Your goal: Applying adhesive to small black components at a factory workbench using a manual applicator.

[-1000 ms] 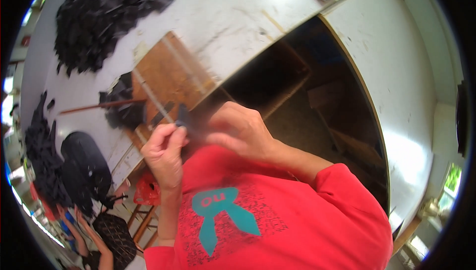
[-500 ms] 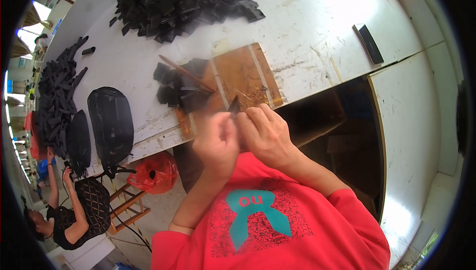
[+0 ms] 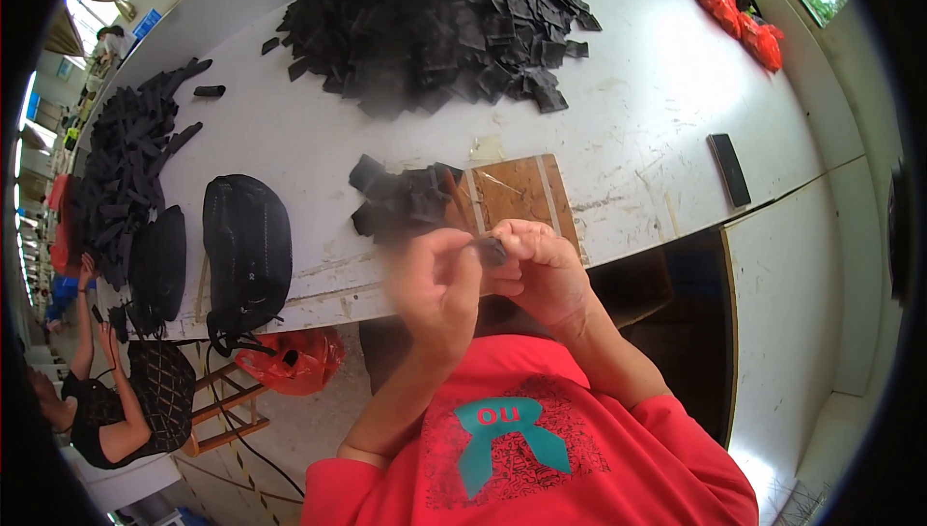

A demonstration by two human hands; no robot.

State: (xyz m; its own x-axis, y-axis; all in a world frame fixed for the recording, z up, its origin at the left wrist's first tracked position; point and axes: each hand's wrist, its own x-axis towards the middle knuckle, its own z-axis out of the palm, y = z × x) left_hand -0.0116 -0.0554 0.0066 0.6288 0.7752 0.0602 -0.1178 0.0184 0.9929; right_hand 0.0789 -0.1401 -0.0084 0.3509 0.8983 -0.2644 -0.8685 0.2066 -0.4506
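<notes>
Both my hands meet just in front of the brown board at the table's near edge. A small black fabric piece is pinched between them. My right hand has its fingers closed on the piece's right side. My left hand, partly smeared by motion, is closed at its left side, thumb and fingertips touching it. Left of the board lies a small heap of black pieces, partly overlapping the board. Pale tape strips cross the board.
A large mound of black pieces covers the far table. More black strips lie at far left, near two black pouches. A phone-like dark slab and red plastic bags sit right. Another person works at left.
The view has tilted up, so the table appears lower. My hands have shifted, and the black piece now shows between my fingertips. The wooden stick seen on the small heap no longer shows clearly.
</notes>
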